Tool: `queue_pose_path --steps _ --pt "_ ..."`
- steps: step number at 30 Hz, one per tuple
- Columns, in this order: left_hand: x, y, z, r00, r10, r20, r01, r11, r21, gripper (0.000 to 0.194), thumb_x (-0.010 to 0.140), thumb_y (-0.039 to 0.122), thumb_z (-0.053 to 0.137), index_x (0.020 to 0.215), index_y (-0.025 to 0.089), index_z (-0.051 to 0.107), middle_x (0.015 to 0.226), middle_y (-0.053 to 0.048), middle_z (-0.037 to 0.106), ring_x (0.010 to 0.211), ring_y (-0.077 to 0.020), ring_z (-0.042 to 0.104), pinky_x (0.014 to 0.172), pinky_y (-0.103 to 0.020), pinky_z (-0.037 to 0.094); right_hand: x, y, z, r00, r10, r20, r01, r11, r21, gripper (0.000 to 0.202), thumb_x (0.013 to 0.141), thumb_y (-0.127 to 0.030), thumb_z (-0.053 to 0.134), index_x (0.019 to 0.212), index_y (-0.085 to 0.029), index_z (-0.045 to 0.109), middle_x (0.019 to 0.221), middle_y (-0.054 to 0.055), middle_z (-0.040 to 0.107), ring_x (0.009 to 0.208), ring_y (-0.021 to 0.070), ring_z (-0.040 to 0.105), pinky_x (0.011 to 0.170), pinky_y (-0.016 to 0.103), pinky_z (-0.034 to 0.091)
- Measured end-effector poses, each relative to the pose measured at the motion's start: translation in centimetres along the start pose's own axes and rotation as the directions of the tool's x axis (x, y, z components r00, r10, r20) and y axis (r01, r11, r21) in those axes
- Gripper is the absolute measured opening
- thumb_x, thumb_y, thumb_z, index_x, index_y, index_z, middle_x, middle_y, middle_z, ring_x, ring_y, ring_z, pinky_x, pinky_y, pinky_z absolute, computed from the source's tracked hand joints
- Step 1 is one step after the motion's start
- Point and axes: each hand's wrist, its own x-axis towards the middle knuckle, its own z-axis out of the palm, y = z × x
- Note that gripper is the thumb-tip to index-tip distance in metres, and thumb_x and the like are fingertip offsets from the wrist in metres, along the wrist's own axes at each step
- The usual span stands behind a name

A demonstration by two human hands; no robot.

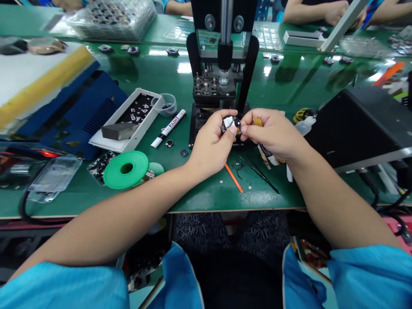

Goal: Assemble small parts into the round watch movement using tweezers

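Observation:
In front of the black press (214, 92), my left hand (212, 139) grips a small round watch-like module (229, 122) with a whitish patch on its face. The thumb lies across the module's lower edge. My right hand (273, 131) pinches at the module's right side with thumb and forefinger; what sits between those fingertips is too small to make out. A yellowish piece (257, 122) shows at the right hand's fingers. Below the hands, an orange stick (234, 178) and black tweezers (260, 174) lie on the green bench.
To the left are a paint marker (168, 128), a white box (141, 133) of small parts, a clear cup (168, 104) and a green spool (126, 169). A black box-shaped unit (363, 124) stands at right. Co-workers' arms (309, 13) show across the bench.

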Motion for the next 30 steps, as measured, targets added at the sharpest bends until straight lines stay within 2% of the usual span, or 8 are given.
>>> queue_pose_path --steps 4,10,14,17,21,25,30 --pt "0.0 -0.4 0.0 1.000 0.024 -0.018 -0.023 0.999 0.045 0.030 0.101 0.030 0.078 0.130 0.026 0.073 0.110 -0.006 0.075 0.106 -0.0262 0.071 0.089 -0.037 0.062 0.0 0.0 0.0 1.000 -0.013 -0.008 0.013 1.000 -0.006 0.006 0.082 -0.018 0.076 0.081 -0.023 0.073 0.074 -0.001 0.075 0.068 0.0145 0.059 0.070 0.032 0.045" --pt "-0.3 -0.5 0.2 0.999 0.029 0.040 -0.030 0.999 0.020 0.035 0.103 0.034 0.076 0.137 0.025 0.070 0.112 -0.006 0.074 0.099 -0.0239 0.070 0.093 -0.037 0.062 0.2 0.1 0.1 1.000 0.010 -0.018 -0.009 1.000 0.012 0.010 0.081 -0.018 0.076 0.079 -0.024 0.069 0.069 -0.002 0.070 0.063 0.0137 0.055 0.064 0.030 0.041" --pt "-0.2 -0.5 0.3 0.999 0.039 0.003 -0.039 0.999 0.004 0.039 0.100 0.034 0.079 0.137 0.026 0.069 0.117 -0.007 0.075 0.106 -0.0250 0.071 0.096 -0.038 0.063 0.1 -0.1 0.2 0.999 0.031 0.019 -0.033 0.991 0.127 0.016 0.091 -0.031 0.080 0.083 -0.023 0.068 0.075 -0.001 0.070 0.062 0.0118 0.052 0.061 0.029 0.039" --pt "-0.2 -0.2 0.4 0.998 0.047 0.039 -0.044 0.996 -0.077 0.045 0.097 0.030 0.080 0.139 0.026 0.065 0.120 -0.007 0.075 0.110 -0.0247 0.074 0.102 -0.039 0.065 0.0 -0.1 0.1 0.998 0.005 0.062 -0.013 0.991 0.135 0.021 0.089 -0.037 0.085 0.084 -0.023 0.069 0.074 -0.002 0.067 0.062 0.0114 0.050 0.060 0.029 0.038" --pt "-0.3 0.3 0.5 0.992 0.040 0.119 -0.015 0.980 -0.200 0.059 0.091 0.025 0.083 0.146 0.028 0.061 0.128 -0.007 0.074 0.118 -0.0255 0.077 0.110 -0.044 0.065 0.1 -0.1 -0.1 0.998 0.046 0.033 -0.051 0.987 0.152 0.023 0.084 -0.033 0.087 0.082 -0.024 0.066 0.069 -0.004 0.063 0.060 0.0108 0.047 0.056 0.028 0.033" --pt "-0.3 0.3 0.6 0.995 0.021 0.094 -0.003 0.982 -0.188 0.065 0.090 0.025 0.086 0.151 0.032 0.062 0.130 -0.007 0.073 0.121 -0.0277 0.079 0.101 -0.044 0.067 0.2 -0.5 -0.3 0.998 0.069 0.011 -0.070 0.966 0.249 0.024 0.084 -0.028 0.084 0.082 -0.024 0.061 0.070 -0.002 0.067 0.055 0.0090 0.045 0.053 0.027 0.028" --pt "-0.1 -0.5 0.6 0.997 0.062 0.047 -0.053 0.983 -0.173 0.065 0.095 0.031 0.086 0.156 0.035 0.063 0.123 -0.007 0.076 0.110 -0.0268 0.079 0.085 -0.037 0.067 0.2 -1.0 -0.4 0.993 0.112 0.043 -0.119 0.945 0.304 0.028 0.084 -0.029 0.083 0.076 -0.024 0.057 0.067 -0.002 0.067 0.052 0.0074 0.044 0.050 0.025 0.026"
